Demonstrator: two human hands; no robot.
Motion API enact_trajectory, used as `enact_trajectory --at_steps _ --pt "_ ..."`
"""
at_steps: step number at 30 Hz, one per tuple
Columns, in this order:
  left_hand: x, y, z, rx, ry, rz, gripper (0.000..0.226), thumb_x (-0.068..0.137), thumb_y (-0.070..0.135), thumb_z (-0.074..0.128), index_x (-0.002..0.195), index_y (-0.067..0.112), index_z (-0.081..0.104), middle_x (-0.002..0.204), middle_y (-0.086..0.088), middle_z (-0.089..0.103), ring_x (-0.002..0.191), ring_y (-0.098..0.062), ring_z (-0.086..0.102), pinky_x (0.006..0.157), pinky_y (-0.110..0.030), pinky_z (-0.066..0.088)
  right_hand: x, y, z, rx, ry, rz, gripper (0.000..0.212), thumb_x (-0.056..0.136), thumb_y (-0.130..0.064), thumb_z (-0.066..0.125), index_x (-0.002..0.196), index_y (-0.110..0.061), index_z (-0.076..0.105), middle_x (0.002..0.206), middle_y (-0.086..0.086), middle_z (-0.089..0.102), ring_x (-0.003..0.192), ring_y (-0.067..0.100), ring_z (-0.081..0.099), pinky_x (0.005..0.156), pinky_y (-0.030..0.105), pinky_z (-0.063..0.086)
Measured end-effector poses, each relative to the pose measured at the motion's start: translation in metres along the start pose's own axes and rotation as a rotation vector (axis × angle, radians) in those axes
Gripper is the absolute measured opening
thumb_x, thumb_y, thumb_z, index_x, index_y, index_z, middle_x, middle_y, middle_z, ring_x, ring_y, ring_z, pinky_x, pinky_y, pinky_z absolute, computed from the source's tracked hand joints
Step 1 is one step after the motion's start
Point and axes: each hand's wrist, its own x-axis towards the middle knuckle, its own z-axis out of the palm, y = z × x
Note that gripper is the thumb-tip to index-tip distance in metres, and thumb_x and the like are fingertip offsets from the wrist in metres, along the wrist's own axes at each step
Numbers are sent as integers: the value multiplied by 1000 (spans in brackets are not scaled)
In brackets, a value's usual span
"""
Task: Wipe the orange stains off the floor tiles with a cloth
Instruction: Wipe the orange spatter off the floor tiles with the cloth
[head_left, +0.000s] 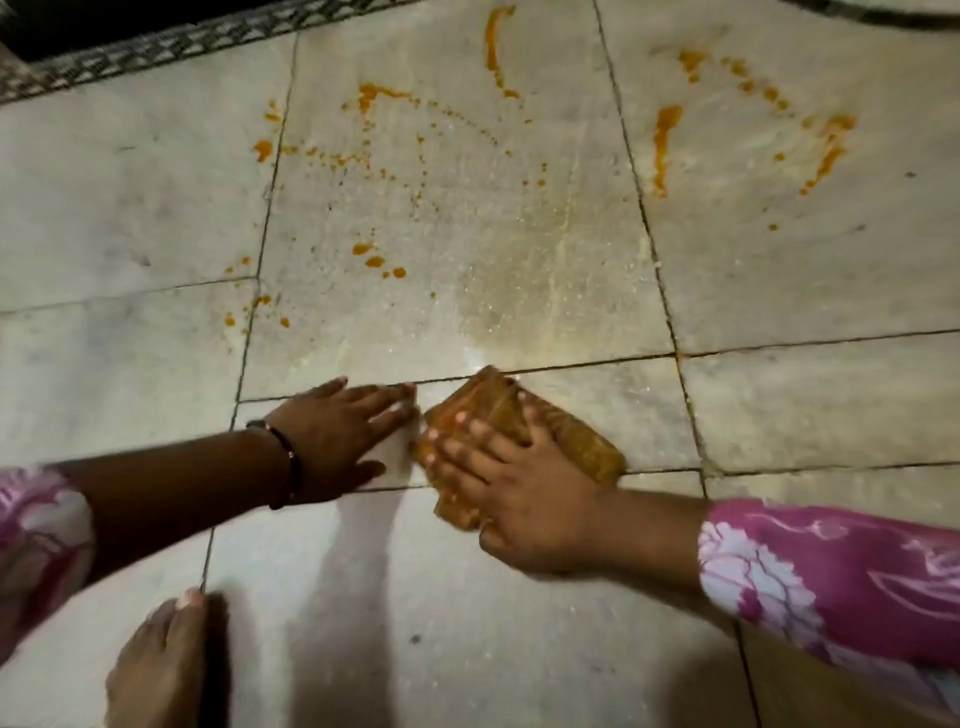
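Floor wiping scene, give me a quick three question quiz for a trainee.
1. True or false: the right hand presses the cloth on the floor tiles.
2. Where does the left hand lie? A) flat on the tile B) on the cloth C) in the air
3. Fill in: the orange stains lie ____ the cloth, farther from the person.

Key: 1 true; 2 A; 3 beyond

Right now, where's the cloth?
In the head view, low centre: the cloth lies flat under the right hand, beside the left hand.
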Motion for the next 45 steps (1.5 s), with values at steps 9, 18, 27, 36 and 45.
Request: enact_trajectory --at_steps 9,18,27,36,45 --pt "-79 -66 11 182 -201 108 69 95 58 11 151 23 -10 158 6 -17 146 -12 -11 114 -32 -10 -2 125 -34 -206 -89 106 75 83 -72 -4 147 -36 -19 157 -5 -17 147 29 3 106 68 11" --pt "-40 -68 83 -272 388 85 75 96 60 9 144 9 34 149 -12 37 130 -23 46 109 -41 28 40 2 -6 -190 -50 -150 79 80 -54 42 149 -22 26 155 4 27 140 32 26 99 68 12" --pt "8 -72 102 -524 615 94 73 96 59 18 148 9 28 157 -10 21 142 -23 24 113 -43 13 86 51 -34 110 96 778 74 80 -59 6 149 -38 -10 157 -15 -16 145 14 -11 112 61 4" --pt "14 -84 138 -421 693 209 77 89 63 37 145 11 36 154 -10 29 141 -23 29 110 -47 19 83 -33 -11 0 -4 577 71 84 -50 35 150 -28 20 156 -5 22 138 25 29 100 64 30" --pt "12 -83 141 -417 725 162 79 88 64 33 143 8 39 151 -10 35 138 -23 34 109 -47 20 199 25 -57 152 125 864 64 96 -47 24 152 -26 -1 160 -5 -6 146 21 -6 113 59 -3"
